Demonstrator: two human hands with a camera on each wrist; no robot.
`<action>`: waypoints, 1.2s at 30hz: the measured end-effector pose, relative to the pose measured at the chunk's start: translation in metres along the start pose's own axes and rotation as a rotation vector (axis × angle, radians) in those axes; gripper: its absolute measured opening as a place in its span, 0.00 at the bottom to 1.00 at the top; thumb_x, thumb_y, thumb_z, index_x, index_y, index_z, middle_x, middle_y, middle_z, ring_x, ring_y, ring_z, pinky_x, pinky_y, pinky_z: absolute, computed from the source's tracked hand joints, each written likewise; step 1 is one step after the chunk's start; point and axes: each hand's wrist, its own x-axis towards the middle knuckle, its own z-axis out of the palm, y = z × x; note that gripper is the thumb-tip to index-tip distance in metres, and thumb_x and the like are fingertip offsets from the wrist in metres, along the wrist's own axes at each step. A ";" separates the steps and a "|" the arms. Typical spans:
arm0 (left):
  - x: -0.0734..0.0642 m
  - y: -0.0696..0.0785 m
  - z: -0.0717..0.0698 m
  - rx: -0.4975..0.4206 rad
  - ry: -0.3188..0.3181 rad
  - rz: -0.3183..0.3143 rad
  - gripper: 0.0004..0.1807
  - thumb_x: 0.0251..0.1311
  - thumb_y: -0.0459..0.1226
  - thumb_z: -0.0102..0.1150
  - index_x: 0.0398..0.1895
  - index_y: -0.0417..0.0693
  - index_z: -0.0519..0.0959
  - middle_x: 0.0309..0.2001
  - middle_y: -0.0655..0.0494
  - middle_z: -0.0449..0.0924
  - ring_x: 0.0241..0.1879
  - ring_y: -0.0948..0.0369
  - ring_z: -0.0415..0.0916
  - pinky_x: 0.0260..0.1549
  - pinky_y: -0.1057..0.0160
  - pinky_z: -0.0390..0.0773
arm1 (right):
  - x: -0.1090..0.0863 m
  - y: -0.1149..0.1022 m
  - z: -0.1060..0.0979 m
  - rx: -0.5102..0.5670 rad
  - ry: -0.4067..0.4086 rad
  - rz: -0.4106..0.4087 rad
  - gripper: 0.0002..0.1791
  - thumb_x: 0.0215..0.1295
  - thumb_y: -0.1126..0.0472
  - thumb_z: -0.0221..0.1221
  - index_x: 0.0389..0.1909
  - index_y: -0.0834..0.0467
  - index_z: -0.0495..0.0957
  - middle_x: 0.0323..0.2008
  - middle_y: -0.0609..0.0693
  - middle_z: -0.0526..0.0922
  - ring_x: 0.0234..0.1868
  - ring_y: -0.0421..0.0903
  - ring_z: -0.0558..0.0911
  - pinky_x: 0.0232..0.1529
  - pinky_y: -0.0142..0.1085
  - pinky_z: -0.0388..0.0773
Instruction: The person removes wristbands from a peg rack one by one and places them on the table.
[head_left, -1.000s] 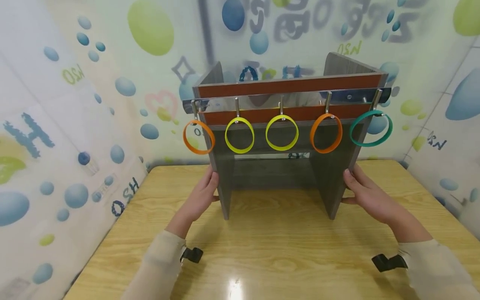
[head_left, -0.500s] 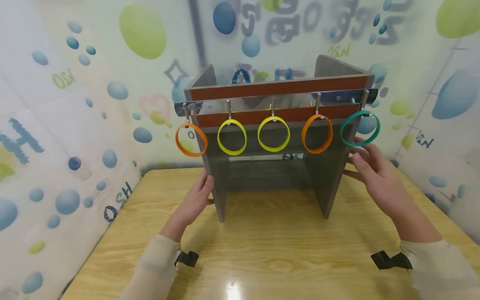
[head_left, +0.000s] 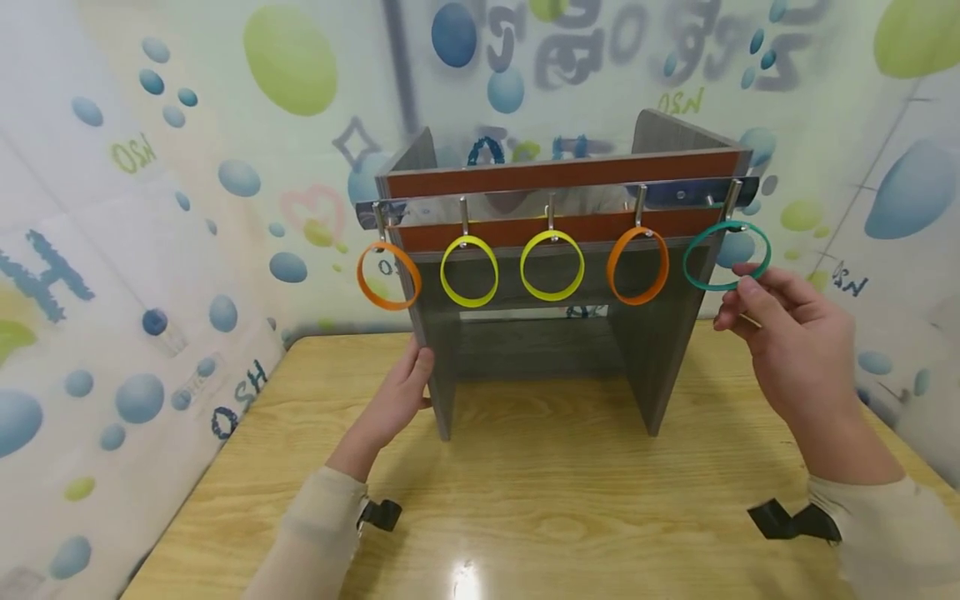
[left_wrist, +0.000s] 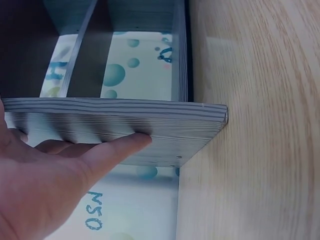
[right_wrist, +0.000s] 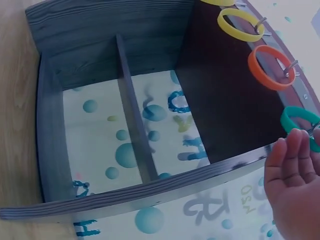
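Observation:
A small grey wooden shelf unit (head_left: 651,350) stands on the table, with a metal hook rail (head_left: 517,204) across its reddish-brown front boards. From the hooks hang rubber wristbands: an orange wristband (head_left: 390,307) at far left, two yellow ones, another orange one, and a teal wristband (head_left: 712,287) at far right. My right hand (head_left: 806,350) pinches the teal wristband's lower right edge between thumb and fingers, while the band stays on its hook. My left hand (head_left: 393,392) rests against the outer face of the left side panel (left_wrist: 175,142), thumb and fingers fairly straight.
Light wood table (head_left: 555,517) extends in front of the unit and to both sides. Behind it and at the sides hangs a patterned sheet (head_left: 292,167) with green and blue dots and lettering. Black straps (head_left: 795,521) are on the wrists.
My right hand has left the right side panel, moved up and outward, and taken hold of the teal wristband. The left hand stays at the left panel.

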 end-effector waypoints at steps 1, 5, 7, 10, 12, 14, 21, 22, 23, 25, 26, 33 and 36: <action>0.000 0.000 0.000 0.003 0.002 -0.001 0.33 0.86 0.57 0.29 0.88 0.73 0.40 0.86 0.47 0.49 0.78 0.36 0.64 0.60 0.29 0.81 | 0.001 -0.001 0.002 0.038 0.006 -0.017 0.09 0.75 0.75 0.59 0.50 0.73 0.83 0.42 0.56 0.88 0.31 0.48 0.86 0.36 0.34 0.91; 0.001 0.000 0.001 0.013 0.001 -0.014 0.33 0.85 0.58 0.28 0.88 0.75 0.40 0.87 0.48 0.47 0.79 0.36 0.61 0.59 0.28 0.81 | 0.002 -0.009 0.008 0.085 0.016 -0.089 0.08 0.74 0.78 0.58 0.48 0.77 0.82 0.44 0.59 0.87 0.26 0.50 0.85 0.33 0.35 0.90; 0.001 0.001 0.001 0.014 -0.009 -0.023 0.33 0.85 0.59 0.27 0.88 0.75 0.39 0.88 0.48 0.45 0.81 0.36 0.58 0.58 0.28 0.81 | 0.001 -0.012 0.010 0.088 0.013 -0.116 0.09 0.74 0.78 0.58 0.49 0.78 0.81 0.41 0.59 0.86 0.24 0.51 0.84 0.33 0.35 0.90; 0.002 0.003 0.001 0.026 -0.024 -0.036 0.34 0.85 0.60 0.25 0.88 0.76 0.36 0.89 0.50 0.39 0.83 0.37 0.52 0.59 0.27 0.80 | -0.004 -0.016 0.013 0.069 -0.002 -0.134 0.11 0.74 0.78 0.57 0.53 0.80 0.79 0.37 0.60 0.85 0.24 0.51 0.82 0.33 0.35 0.90; 0.002 0.004 0.001 0.036 -0.032 -0.046 0.34 0.85 0.61 0.25 0.88 0.76 0.34 0.89 0.50 0.37 0.84 0.37 0.50 0.59 0.26 0.80 | -0.008 -0.018 0.016 0.066 -0.018 -0.130 0.13 0.74 0.78 0.56 0.55 0.81 0.78 0.35 0.60 0.84 0.24 0.51 0.82 0.34 0.35 0.90; 0.002 0.006 0.001 0.043 -0.036 -0.056 0.35 0.84 0.61 0.25 0.87 0.76 0.33 0.89 0.51 0.36 0.84 0.38 0.48 0.59 0.26 0.79 | -0.013 -0.020 0.018 0.072 -0.049 -0.111 0.13 0.75 0.79 0.55 0.56 0.81 0.77 0.38 0.60 0.85 0.25 0.51 0.83 0.35 0.35 0.90; 0.000 0.008 0.000 0.048 -0.040 -0.058 0.35 0.84 0.61 0.24 0.87 0.76 0.32 0.89 0.51 0.34 0.85 0.38 0.46 0.60 0.27 0.79 | -0.035 -0.008 0.031 0.040 -0.211 0.028 0.15 0.79 0.79 0.48 0.58 0.76 0.79 0.41 0.57 0.89 0.30 0.49 0.85 0.38 0.34 0.88; 0.000 0.008 0.000 0.048 -0.040 -0.057 0.35 0.85 0.61 0.24 0.87 0.75 0.32 0.89 0.51 0.34 0.85 0.38 0.46 0.61 0.27 0.79 | -0.038 -0.004 0.034 0.008 -0.216 0.053 0.15 0.79 0.79 0.49 0.58 0.74 0.80 0.42 0.56 0.89 0.30 0.48 0.85 0.38 0.34 0.88; 0.000 0.008 0.000 0.046 -0.038 -0.058 0.35 0.84 0.61 0.24 0.87 0.76 0.32 0.89 0.51 0.35 0.85 0.38 0.47 0.61 0.27 0.79 | -0.041 0.000 0.037 -0.037 -0.220 0.080 0.14 0.79 0.78 0.50 0.57 0.73 0.81 0.42 0.55 0.90 0.29 0.47 0.84 0.38 0.33 0.88; 0.000 0.008 0.000 0.038 -0.035 -0.058 0.35 0.84 0.61 0.25 0.88 0.76 0.33 0.89 0.51 0.36 0.85 0.39 0.48 0.61 0.27 0.79 | -0.046 0.008 0.043 -0.131 -0.225 0.147 0.13 0.79 0.75 0.54 0.55 0.69 0.84 0.40 0.52 0.90 0.29 0.46 0.83 0.37 0.32 0.88; 0.000 0.008 0.000 0.033 -0.033 -0.057 0.35 0.85 0.61 0.25 0.88 0.76 0.33 0.89 0.51 0.36 0.85 0.38 0.49 0.61 0.28 0.79 | -0.048 0.012 0.045 -0.168 -0.237 0.187 0.12 0.79 0.74 0.55 0.54 0.66 0.85 0.41 0.51 0.90 0.29 0.45 0.83 0.37 0.32 0.87; -0.002 0.007 0.000 0.036 -0.022 -0.054 0.35 0.84 0.61 0.25 0.88 0.75 0.33 0.89 0.52 0.35 0.85 0.38 0.48 0.60 0.28 0.80 | -0.057 0.040 0.057 -0.416 -0.271 0.475 0.09 0.79 0.59 0.63 0.52 0.56 0.87 0.37 0.45 0.89 0.30 0.42 0.83 0.38 0.32 0.87; -0.002 0.006 0.000 0.033 -0.019 -0.054 0.35 0.84 0.61 0.25 0.88 0.76 0.33 0.89 0.52 0.35 0.85 0.39 0.48 0.60 0.28 0.80 | -0.059 0.053 0.063 -0.473 -0.288 0.547 0.15 0.79 0.56 0.63 0.55 0.63 0.84 0.36 0.44 0.88 0.30 0.42 0.82 0.41 0.34 0.87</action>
